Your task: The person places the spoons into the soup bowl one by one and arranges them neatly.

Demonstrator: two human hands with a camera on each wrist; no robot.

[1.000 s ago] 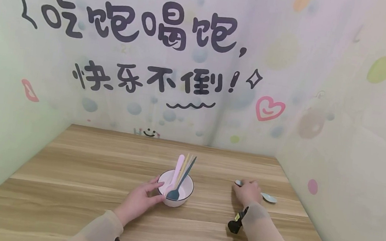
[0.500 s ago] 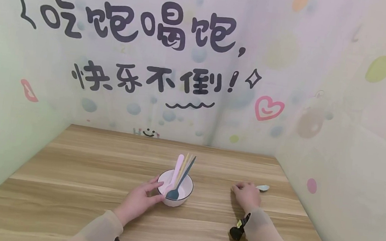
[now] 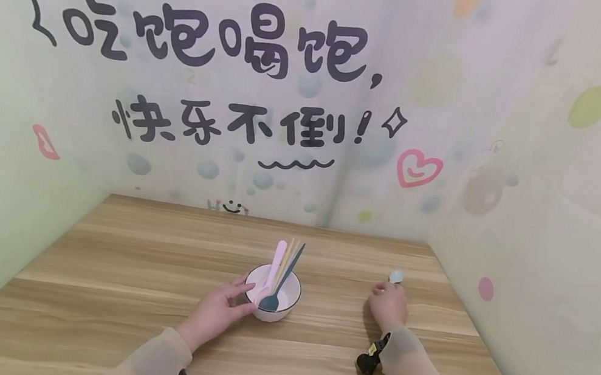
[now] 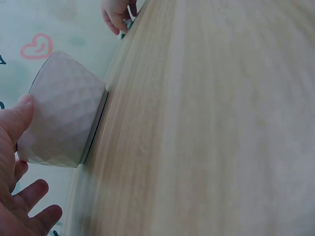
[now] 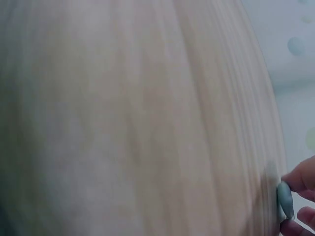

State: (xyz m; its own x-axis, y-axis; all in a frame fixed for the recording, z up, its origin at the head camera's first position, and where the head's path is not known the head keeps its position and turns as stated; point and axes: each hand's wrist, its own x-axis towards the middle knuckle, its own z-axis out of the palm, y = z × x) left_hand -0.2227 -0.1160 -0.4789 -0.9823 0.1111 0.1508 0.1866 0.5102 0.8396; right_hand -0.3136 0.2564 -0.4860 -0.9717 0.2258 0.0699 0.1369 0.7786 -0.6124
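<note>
We've got the right hand far right on the desk, its grip pinching a small pale-blue spoon w/ the bowl end poking out past the fingertips; the left hand has its grip cupped round the near-left wall of the white bowl, thumb on the side in the left wrist view; the bowl sits mid-desk.

We judge the spoon light, stiff plastic, prob. smooth & a bit slippery, so best held along the handle, not the bowl end; the white bowl looks ceramic, heavier & breakable, faceted outside, so it's worth steadying.

Inside it lean a pink spoon, a dark blue spoon & a yellowish utensil, handles fanning to the far side; those handles crowd the rim; desk btw. the hands is bare wood; printed walls close in left, far & right.
</note>
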